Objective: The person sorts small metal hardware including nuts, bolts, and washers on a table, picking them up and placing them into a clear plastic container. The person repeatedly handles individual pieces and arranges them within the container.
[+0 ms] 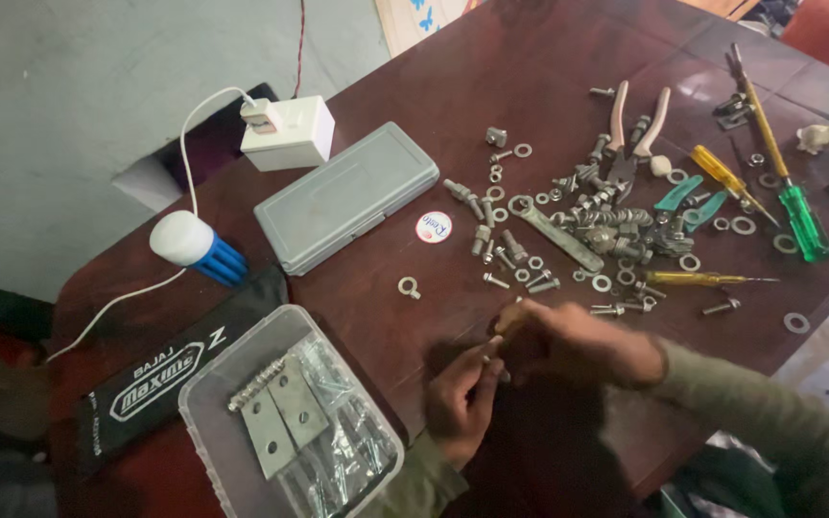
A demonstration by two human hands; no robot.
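- Dark brown wooden table (pixel 395 317) fills the view, set askew, with pale grey floor beyond its far-left edge.
- At the near-left corner lies a black pouch (pixel 160 369) with white lettering, and on it stands a clear plastic box (pixel 205 403) holding grey hinge plates and bagged fasteners.
- By the left edge sits a blue-and-white lamp (pixel 194 247), its white cable running to a white charger block (pixel 290 132) at the far-left edge.
- Just right of these lies a shut grey plastic case (pixel 347 195), and beside its right end a small round white sticker (pixel 434 226) with red and blue print.
- Left hand (pixel 461 395) is at the near edge, palm turned up, fingers curled and pinched narrow at their tips.
- Right hand (pixel 568 341) reaches in from the right, curled over, its fingertips meeting those of the left.
- Between the two sets of fingertips is a small metal fastener (pixel 503 326); blur hides its exact kind and which hand grips it.
- Just beyond the hands spreads a heap of bolts, nuts and washers (pixel 587 225), with a flat spanner among them.
- Towards the far-right edge lie pliers (pixel 630 134), teal snips (pixel 688 201), a yellow screwdriver (pixel 722 173) and a green screwdriver (pixel 803 221).
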